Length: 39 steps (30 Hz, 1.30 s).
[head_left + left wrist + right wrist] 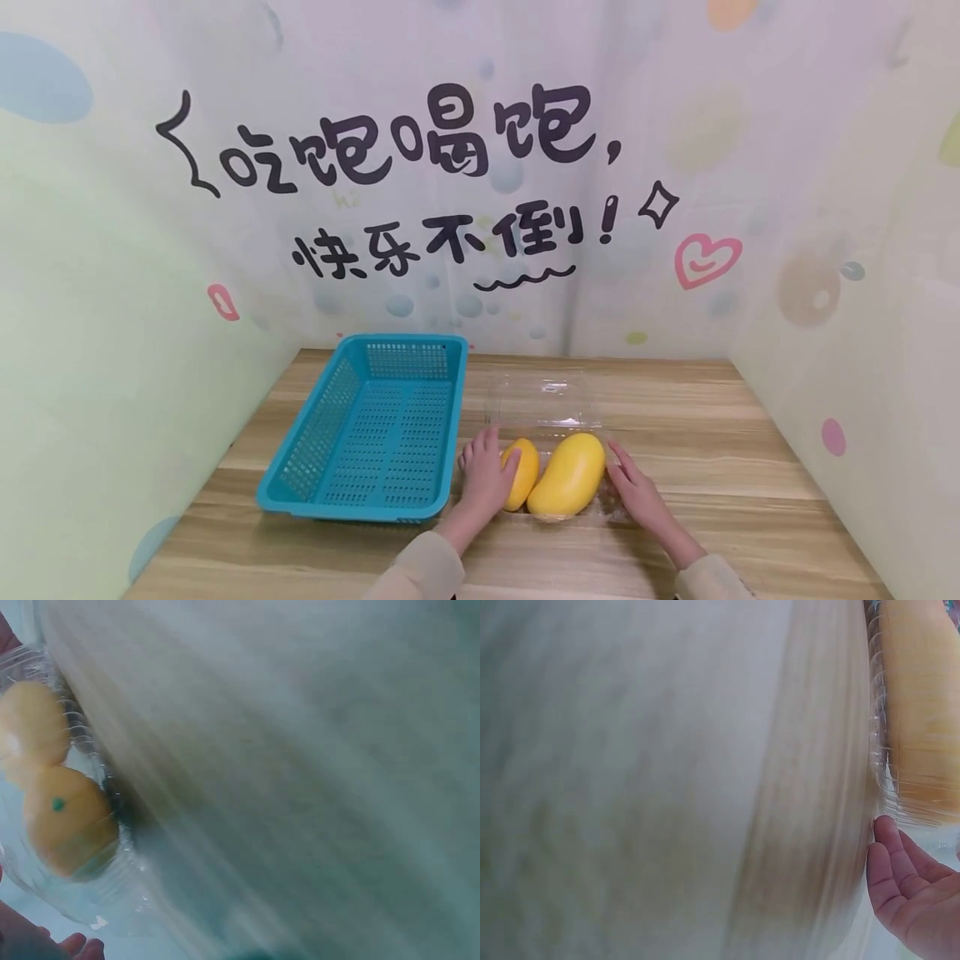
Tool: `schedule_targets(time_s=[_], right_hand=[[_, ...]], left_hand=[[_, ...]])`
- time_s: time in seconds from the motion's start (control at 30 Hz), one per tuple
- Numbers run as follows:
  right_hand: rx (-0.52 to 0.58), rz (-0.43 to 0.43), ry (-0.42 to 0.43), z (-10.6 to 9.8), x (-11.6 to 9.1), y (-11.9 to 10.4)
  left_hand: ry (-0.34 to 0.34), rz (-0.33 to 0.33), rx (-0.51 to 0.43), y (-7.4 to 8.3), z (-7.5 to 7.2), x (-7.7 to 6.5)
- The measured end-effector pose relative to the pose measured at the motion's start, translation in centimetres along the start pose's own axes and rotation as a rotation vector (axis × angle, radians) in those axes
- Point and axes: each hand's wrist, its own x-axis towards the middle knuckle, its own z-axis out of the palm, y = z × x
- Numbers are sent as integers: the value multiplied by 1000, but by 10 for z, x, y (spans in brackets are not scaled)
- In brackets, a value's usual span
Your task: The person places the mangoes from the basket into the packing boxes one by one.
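In the head view two yellow mangoes lie side by side in a clear plastic clamshell box, its lid (534, 402) folded back behind them. The larger mango (572, 473) is on the right. On the left, the smaller mango (527, 477) is partly hidden by my left hand (483, 482), which is at the box's left side with thumb and fingers spread. My right hand (636, 490) is at the opposite side, its fingertips by the box wall. The right wrist view shows that hand's fingers (885, 881) nearly straight beside the ribbed plastic. A green spot marks one mango (71, 825) in the left wrist view.
A blue perforated plastic basket (456, 421) stands left of the box, close to my left hand. Both are on a wood-grain table (690, 433). A printed backdrop (480, 317) with Chinese lettering rises behind, and pale panels flank both sides.
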Motion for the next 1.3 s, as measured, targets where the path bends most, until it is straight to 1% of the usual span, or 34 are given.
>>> schedule_targets(time_s=[0.1,0.2,0.27,0.33,0.53,0.67,0.93,1.03,1.13,1.2,1.3], right_hand=[[-6,-7,5,0,0,0],[-8,-8,8,0,-1,-1],[-6,-8,6,0,-1,-2],[-5,-7,5,0,-2,-2],[-9,-9,5,0,-3,-3],[-7,-5,7,0,-3,-3],[-14,-14,5,0,-2,-2],[-38,-39,-15,-3,-1,-3],[-76,-90,-39,-9,4,-6],[-110,-118,-48,-13,8,-9],[-144,-139,-67,-21,19,-14]], left_hand=[[13,-46,-143,-5,-2,-2],[-4,-106,-320,-10,-4,-4],[-24,-141,-406,-12,-5,-6],[-35,-169,-473,-14,-5,-6],[-37,-197,-508,-19,-2,-6],[-58,-223,-522,-24,3,-5],[-88,-257,-519,-26,5,-5],[-97,-263,-527,-26,5,-5],[-89,-256,-530,-26,5,-6],[-82,-243,-526,-27,5,-6],[-76,-221,-514,-28,5,-6]])
